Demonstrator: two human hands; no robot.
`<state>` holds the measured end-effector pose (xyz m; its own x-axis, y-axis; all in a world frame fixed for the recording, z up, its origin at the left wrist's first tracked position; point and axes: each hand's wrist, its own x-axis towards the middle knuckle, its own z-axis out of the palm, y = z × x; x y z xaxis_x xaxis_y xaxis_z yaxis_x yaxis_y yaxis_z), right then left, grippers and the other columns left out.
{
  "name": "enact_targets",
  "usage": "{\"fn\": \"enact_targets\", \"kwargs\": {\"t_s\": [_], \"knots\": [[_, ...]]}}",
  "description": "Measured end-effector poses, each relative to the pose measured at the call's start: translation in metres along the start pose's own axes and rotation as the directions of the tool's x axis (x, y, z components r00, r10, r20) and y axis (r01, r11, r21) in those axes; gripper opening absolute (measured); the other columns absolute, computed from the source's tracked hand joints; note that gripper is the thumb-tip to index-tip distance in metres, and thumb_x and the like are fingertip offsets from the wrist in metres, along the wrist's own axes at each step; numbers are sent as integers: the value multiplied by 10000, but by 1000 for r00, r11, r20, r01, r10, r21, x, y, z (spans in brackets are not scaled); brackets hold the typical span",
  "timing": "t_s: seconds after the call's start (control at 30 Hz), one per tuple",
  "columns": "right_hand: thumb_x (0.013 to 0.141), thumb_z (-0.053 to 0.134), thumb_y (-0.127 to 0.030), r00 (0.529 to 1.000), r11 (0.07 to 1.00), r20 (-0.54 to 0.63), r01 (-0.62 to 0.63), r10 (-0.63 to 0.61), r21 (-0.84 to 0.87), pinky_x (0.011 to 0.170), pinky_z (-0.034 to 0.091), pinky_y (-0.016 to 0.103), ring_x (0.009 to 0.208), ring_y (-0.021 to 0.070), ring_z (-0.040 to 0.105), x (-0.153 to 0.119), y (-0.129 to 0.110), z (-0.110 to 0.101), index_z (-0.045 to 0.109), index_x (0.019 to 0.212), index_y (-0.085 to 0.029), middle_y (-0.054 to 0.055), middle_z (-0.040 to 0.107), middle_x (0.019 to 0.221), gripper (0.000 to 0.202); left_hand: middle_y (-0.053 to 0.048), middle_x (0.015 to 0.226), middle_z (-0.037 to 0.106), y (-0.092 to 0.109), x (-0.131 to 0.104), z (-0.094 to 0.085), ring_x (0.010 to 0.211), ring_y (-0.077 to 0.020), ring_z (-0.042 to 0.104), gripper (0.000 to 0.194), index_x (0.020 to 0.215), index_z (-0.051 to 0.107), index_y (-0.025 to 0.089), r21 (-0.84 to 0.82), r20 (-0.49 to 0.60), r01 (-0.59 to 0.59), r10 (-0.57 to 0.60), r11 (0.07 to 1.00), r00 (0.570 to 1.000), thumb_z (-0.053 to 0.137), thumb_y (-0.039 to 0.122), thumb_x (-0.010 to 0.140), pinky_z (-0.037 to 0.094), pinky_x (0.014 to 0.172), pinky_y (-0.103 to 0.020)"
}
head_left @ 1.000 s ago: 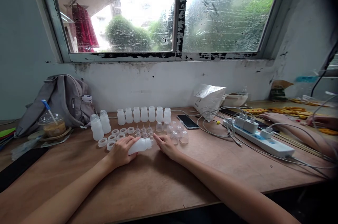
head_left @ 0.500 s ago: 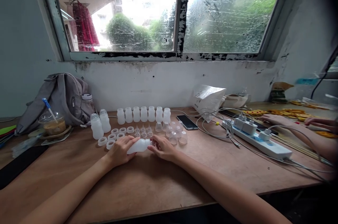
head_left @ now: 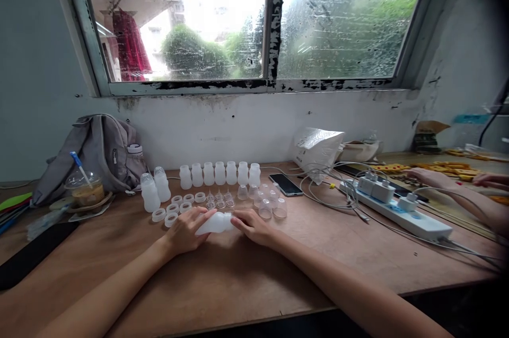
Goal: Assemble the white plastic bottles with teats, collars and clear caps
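Observation:
My left hand grips the body of a small white plastic bottle that lies on its side on the wooden table. My right hand is closed on the bottle's neck end, to the right. Behind the hands stands a row of several white bottles. In front of that row lie white rings, small clear nipples and clear caps. Two capped bottles stand at the left of the row.
A grey bag and a lidded drink cup sit at the left. A phone, a white plastic bag, a power strip with cables lie to the right. Another person's hands work at the far right.
My right hand has moved from beside the bottle onto its neck end. The left hand keeps its hold on the bottle. The view has shifted slightly.

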<state>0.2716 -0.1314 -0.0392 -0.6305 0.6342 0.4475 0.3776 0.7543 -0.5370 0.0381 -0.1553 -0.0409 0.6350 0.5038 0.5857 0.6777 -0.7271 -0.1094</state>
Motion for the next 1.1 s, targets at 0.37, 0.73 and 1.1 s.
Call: {"fn": "enact_targets", "kwargs": {"t_s": [0.37,0.73,1.1], "knots": [[819,340,-513,981,871,28,-184,193,455,424,178,227,436,69,248,0,-4,8,351,541,-175,-45,312,490,437,-98,1017,546,-1,0,1,892,-206,536,441,1241,396,201,139,-43,-46,53,989,998,430,258,805,455,775,-325],[837,310,-500,984,944,-29,-160,176,288,440,248,209,473,77,335,1,-5,7,419,576,-163,-29,388,522,439,-90,1011,534,-4,-2,2,897,-205,534,457,1235,398,215,107,-60,-15,22,994,998,454,260,784,451,788,-326],[742,536,-421,999,985,-38,-23,16,-173,539,331,221,605,138,503,-3,-7,5,526,1015,-194,24,576,717,356,-91,996,545,-1,0,1,880,-211,542,454,1216,421,215,57,8,-27,27,998,1000,463,332,779,452,772,-330]]}}
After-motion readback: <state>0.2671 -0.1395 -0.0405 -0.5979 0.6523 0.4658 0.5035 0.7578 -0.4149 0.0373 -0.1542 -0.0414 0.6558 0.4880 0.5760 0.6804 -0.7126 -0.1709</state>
